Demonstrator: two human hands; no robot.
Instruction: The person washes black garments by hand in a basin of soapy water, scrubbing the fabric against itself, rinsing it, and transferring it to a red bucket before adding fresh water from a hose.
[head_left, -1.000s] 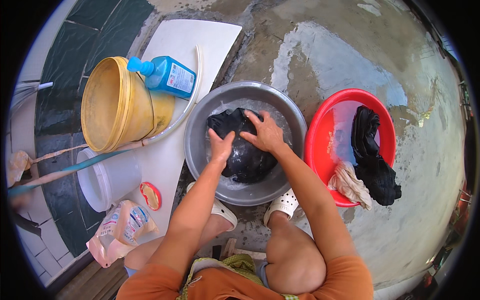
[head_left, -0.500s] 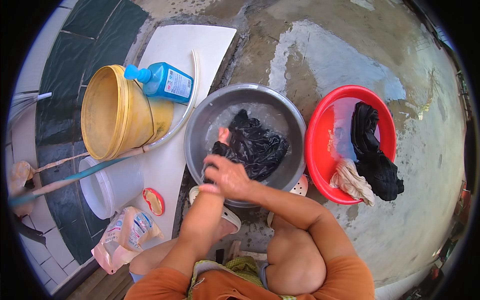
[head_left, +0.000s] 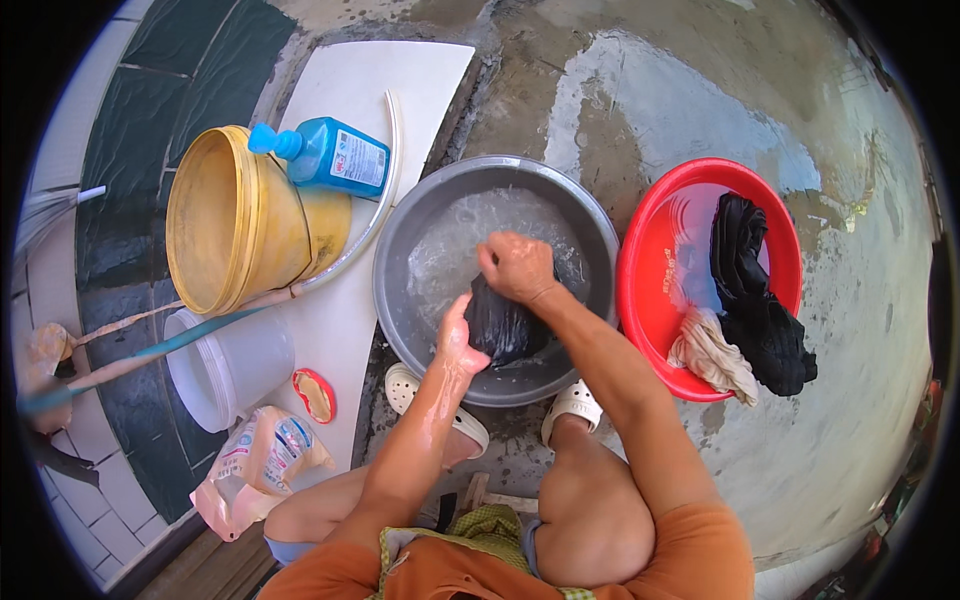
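A grey basin (head_left: 400,245) of cloudy, sudsy water stands in front of me, between my feet and the wet floor beyond. In it is a wet black garment (head_left: 505,325), bunched up. My right hand (head_left: 520,266) is closed in a fist at the garment's upper end. Lower down on its left side, my left hand (head_left: 462,338) grips the cloth, thumb up, with most of its fingers hidden behind the fabric. Suds streak my left forearm. To the right, a red basin (head_left: 650,270) holds black clothing (head_left: 745,270) and a beige cloth (head_left: 715,352), both draped over its near rim.
At the left, a white board (head_left: 400,80) carries a yellow bucket (head_left: 325,230), a blue pump bottle (head_left: 335,155), a translucent bucket (head_left: 255,360), a red-rimmed brush (head_left: 314,396) and a pink plastic bag (head_left: 260,465). A hose (head_left: 150,370) crosses there. My white clogs (head_left: 575,405) flank the grey basin's near side.
My right hand has moved from over my left wrist up and right, onto the garment. The garment, spread out in the water before, is now gathered between both hands.
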